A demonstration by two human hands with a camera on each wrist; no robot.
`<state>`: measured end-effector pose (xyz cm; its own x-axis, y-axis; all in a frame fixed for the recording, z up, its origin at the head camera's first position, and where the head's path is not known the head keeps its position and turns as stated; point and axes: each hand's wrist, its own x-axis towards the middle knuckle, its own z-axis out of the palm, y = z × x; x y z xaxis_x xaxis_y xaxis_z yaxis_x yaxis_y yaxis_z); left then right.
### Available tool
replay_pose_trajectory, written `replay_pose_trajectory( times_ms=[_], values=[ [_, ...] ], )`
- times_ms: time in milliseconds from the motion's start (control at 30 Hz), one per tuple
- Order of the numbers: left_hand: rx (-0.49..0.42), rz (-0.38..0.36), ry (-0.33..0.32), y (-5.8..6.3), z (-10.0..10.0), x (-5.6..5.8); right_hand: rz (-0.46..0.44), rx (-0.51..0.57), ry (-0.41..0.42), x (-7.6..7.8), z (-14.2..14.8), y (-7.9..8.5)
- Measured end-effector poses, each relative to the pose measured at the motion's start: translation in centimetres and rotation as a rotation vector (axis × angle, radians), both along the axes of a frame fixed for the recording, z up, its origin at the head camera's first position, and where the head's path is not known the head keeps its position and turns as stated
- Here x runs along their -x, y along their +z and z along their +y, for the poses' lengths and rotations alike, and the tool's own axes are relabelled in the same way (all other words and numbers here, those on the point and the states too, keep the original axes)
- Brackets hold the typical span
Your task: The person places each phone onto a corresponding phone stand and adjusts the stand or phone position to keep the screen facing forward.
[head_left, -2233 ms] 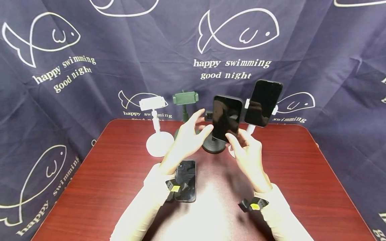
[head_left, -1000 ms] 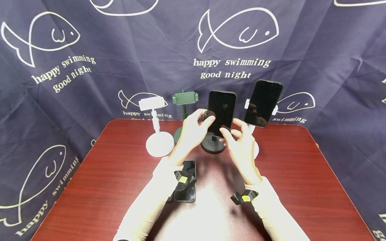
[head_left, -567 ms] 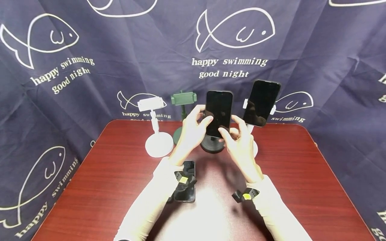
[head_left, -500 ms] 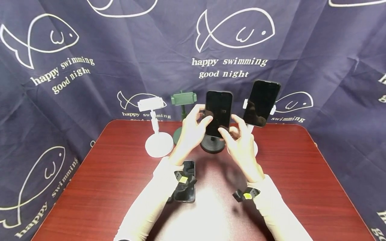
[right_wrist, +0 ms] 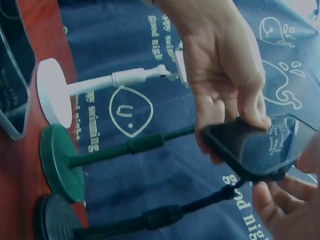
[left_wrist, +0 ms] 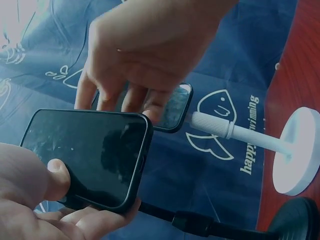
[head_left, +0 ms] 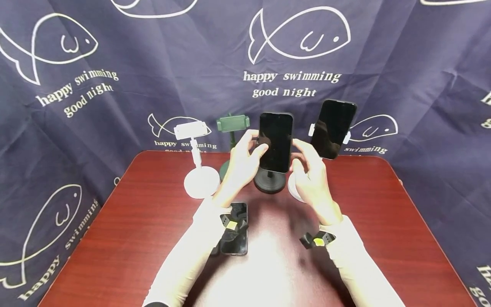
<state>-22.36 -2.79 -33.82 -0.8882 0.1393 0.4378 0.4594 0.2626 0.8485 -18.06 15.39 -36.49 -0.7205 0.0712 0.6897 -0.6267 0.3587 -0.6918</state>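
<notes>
A black phone (head_left: pixel 278 140) stands upright at the head of a black phone stand (head_left: pixel 270 182), whose clamp is hidden behind it. My left hand (head_left: pixel 244 161) grips the phone's left side, thumb on the screen and fingers behind. At the opposite edge is my right hand (head_left: pixel 313 177), its fingertips right at the phone's side and its thumb off the screen. In the left wrist view the right hand's fingers reach down to the long edge of the phone (left_wrist: pixel 100 145). The right wrist view shows the black stand's arm (right_wrist: pixel 165 217) running up to the phone's underside.
On the right, a white stand (left_wrist: pixel 300 150) carries another phone (head_left: pixel 333 128), tilted. A white stand (head_left: pixel 201 181) and a green stand (head_left: pixel 233 123) stand to the left with bare clamps. Under my left wrist, a phone (head_left: pixel 235 243) lies on the red table (head_left: pixel 383 221).
The phone has moved left and up onto the black stand, turning more upright. My left hand has taken hold of its left side. My right thumb has come off the screen, the hand shifting right.
</notes>
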Motion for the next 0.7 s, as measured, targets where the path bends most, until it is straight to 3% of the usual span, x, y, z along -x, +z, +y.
replay_pose_trajectory(
  times_ms=[167,367,533,700],
  values=[
    [-0.027,-0.023,0.007,0.4,-0.2,0.0,0.027,0.021,0.072,1.0,0.0,0.4],
    [-0.020,-0.033,0.016,0.5,-0.3,-0.2,-0.008,0.090,0.125,1.8,-0.3,0.0],
    [-0.022,-0.034,0.016,0.5,-0.1,-0.3,0.056,0.086,0.086,2.0,-0.4,-0.2],
    [-0.033,-0.042,0.011,0.5,-0.1,-0.2,0.182,-0.039,-0.004,2.1,-0.1,-0.4]
  ],
)
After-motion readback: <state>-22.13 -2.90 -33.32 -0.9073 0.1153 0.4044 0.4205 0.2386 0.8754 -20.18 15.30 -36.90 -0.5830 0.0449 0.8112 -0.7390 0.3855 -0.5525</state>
